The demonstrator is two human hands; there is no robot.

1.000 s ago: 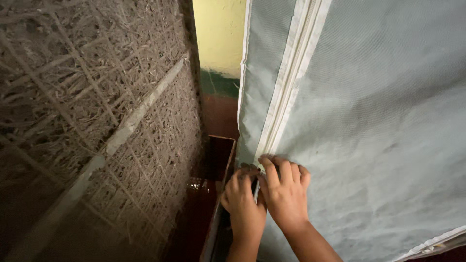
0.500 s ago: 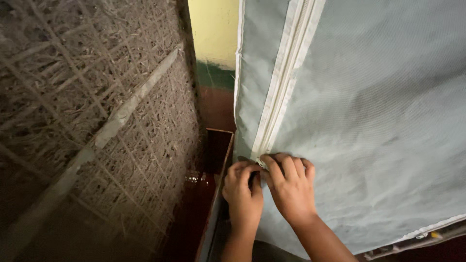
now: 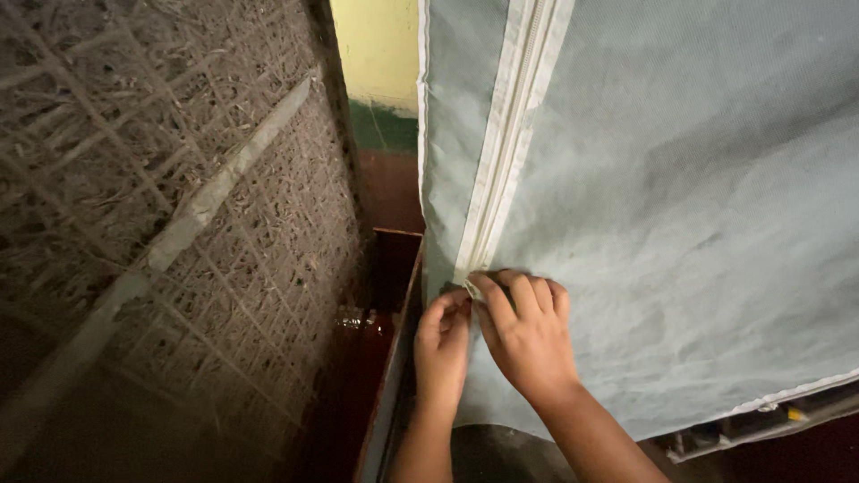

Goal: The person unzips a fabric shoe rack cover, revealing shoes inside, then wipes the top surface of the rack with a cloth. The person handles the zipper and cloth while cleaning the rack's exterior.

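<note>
Centrally, one grey-green fabric cover point(image 3: 680, 224) hung as a broad non-woven panel, filling the right and upper part of the view, with a pale zipper strip point(image 3: 506, 134) running down it from the top edge to the hands. Left hand point(image 3: 441, 344): raised from below, fingers curled and pinched together on the fabric edge just left of the zipper's lower end; grip closed, though what exactly lay between the fingertips could not be told. Right hand point(image 3: 528, 335): laid over the cover just right of the zipper, fingers bent, index fingertip pressed at the zipper's lower end where a small pale piece showed; whether that piece was the slider could not be told. Both hands sat close together, almost touching, at the same spot on the strip. Below them the cover's lower hem point(image 3: 787, 394), trimmed in white, ran diagonally down to the left. Left of the cover: one woven straw screen point(image 3: 179, 224), coarse, brown, crossed by a pale slat. Between screen and cover: a dark brown wooden box edge point(image 3: 394, 358), and behind it a yellow wall point(image 3: 380, 45) with a green band lower down.
</note>
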